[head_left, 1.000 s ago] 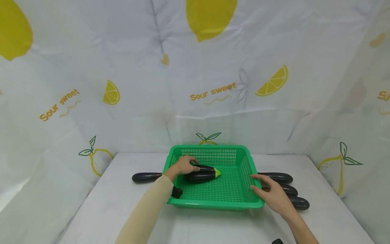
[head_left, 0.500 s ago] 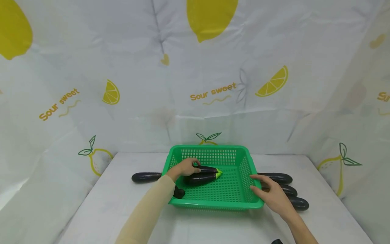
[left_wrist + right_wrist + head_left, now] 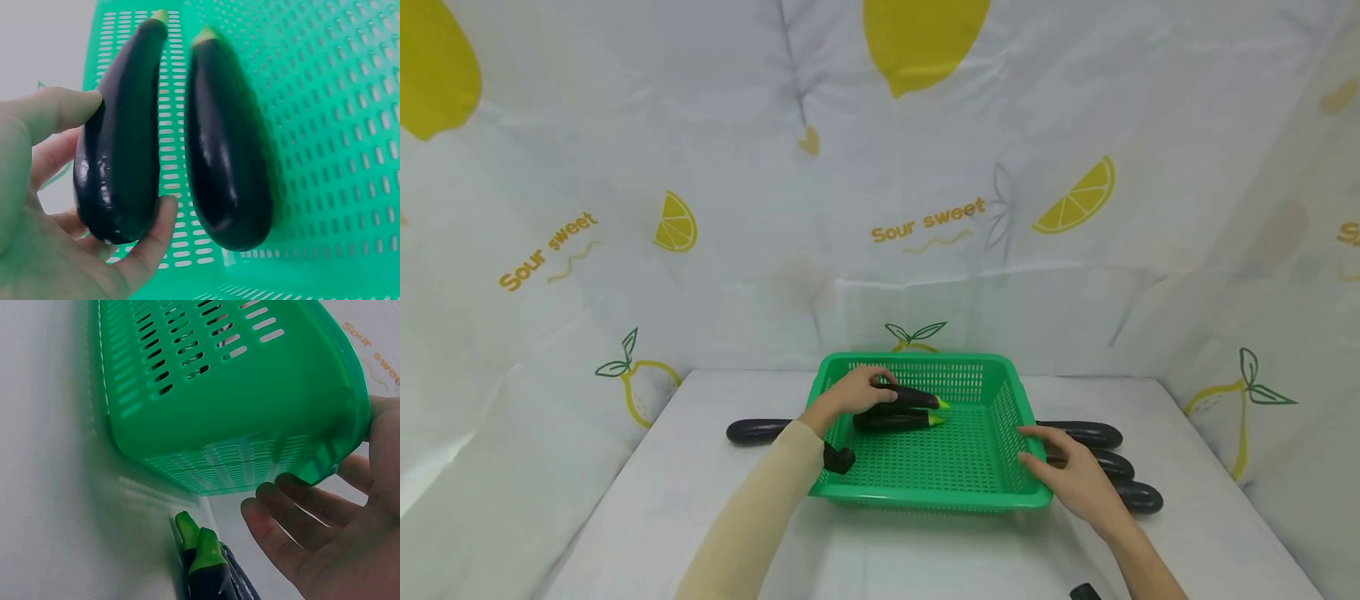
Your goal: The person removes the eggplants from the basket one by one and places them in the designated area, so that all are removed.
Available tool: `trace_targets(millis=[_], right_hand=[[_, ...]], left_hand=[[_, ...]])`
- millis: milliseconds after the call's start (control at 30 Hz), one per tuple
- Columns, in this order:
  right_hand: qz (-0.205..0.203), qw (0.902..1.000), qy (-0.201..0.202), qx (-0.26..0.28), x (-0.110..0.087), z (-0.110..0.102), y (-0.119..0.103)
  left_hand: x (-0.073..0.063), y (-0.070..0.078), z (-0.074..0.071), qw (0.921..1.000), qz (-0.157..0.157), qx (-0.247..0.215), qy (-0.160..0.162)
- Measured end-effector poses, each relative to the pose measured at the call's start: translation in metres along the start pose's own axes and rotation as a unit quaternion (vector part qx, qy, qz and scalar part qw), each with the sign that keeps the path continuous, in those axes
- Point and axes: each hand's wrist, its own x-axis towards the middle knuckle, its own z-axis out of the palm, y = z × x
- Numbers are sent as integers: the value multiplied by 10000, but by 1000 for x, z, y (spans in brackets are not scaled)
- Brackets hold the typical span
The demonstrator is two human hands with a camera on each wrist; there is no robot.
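Note:
An eggplant (image 3: 119,144) is gripped in my left hand (image 3: 855,390), the thumb on one side and fingers round its lower end. It is raised toward the back left of a green plastic basket (image 3: 925,498), its green stem end pointing right. A second eggplant (image 3: 891,422) lies beside it on the basket floor. My right hand (image 3: 1075,479) holds the basket's right side, with thumb over the rim and fingers along the outer wall in the right wrist view.
Several eggplants (image 3: 1138,497) lie on the white table (image 3: 917,558) right of the basket, partly hidden by the rim and right hand. Another eggplant (image 3: 758,430) lies left of the basket. A lemon-print sheet (image 3: 745,250) hangs behind the table.
My left hand has lifted its eggplant up and back, apart from the one beside it. The right hand stays at the basket rim.

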Motion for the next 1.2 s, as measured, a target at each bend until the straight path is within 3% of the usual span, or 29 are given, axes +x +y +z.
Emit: trace_targets(millis=[233, 533, 900, 1200], right_hand=[[24, 10000, -38, -2, 1, -1, 1], [55, 10000, -60, 20, 1, 0, 1], [47, 9999, -3, 103, 1, 0, 1], [88, 9999, -4, 111, 1, 1, 0]], left_hand=[[-6, 4, -15, 9995, 115, -228, 189], [-27, 12, -39, 9991, 216, -259, 268], [-59, 12, -63, 9978, 469, 65, 465], [-92, 3, -70, 9957, 422, -147, 817]])
